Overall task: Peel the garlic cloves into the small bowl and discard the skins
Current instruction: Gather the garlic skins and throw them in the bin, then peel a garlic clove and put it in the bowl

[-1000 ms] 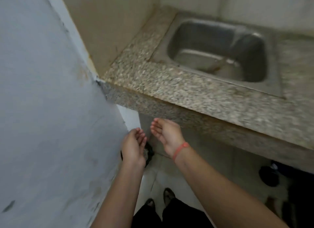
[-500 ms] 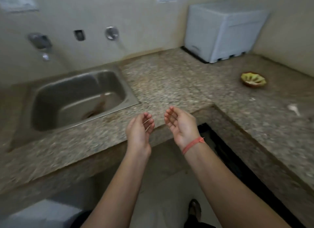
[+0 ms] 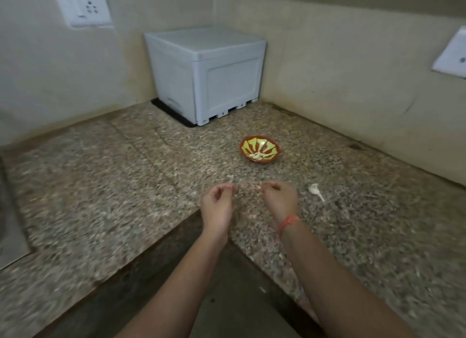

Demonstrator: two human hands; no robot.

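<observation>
A small red bowl (image 3: 259,149) with a yellow-green pattern stands on the granite counter (image 3: 126,186), with pale peeled cloves lying in it. To its right, nearer me, lies a white garlic piece (image 3: 315,190) with a thin stem. My left hand (image 3: 218,202) and my right hand (image 3: 278,199) hover side by side over the counter's inner corner, in front of the bowl. On both, the fingers are curled and the fingertips are drawn to the thumb. A pale speck shows at my right fingertips, but blur hides whether it is held.
A white plastic box (image 3: 206,72) sits in the back corner against the walls. A steel sink edge (image 3: 10,236) shows at the far left. Wall sockets (image 3: 83,7) hang above. Below my arms the counter's cut-out opens to the floor (image 3: 227,300).
The view swung right from the floor beside the sink to the counter corner. My hands rose from below the counter edge to above it, and their fingers went from spread to curled.
</observation>
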